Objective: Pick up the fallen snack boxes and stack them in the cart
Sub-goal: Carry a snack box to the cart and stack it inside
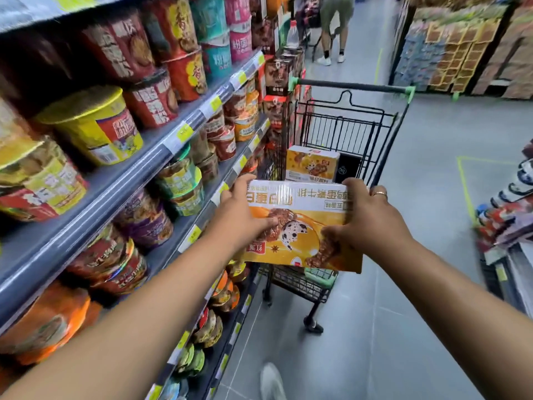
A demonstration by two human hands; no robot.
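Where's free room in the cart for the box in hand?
Free: dark gap in the cart basket right of the loaded box, bordered by the right wire wall. Both hands, left and right, hold the orange box above the near edge. Crowded: left side, against the shelf.

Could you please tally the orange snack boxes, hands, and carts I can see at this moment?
Orange snack boxes: 2, one held between both hands above the cart, one standing inside the basket
Hands: 2, left and right, each gripping an end of the held box
Carts: 1
Total: 5
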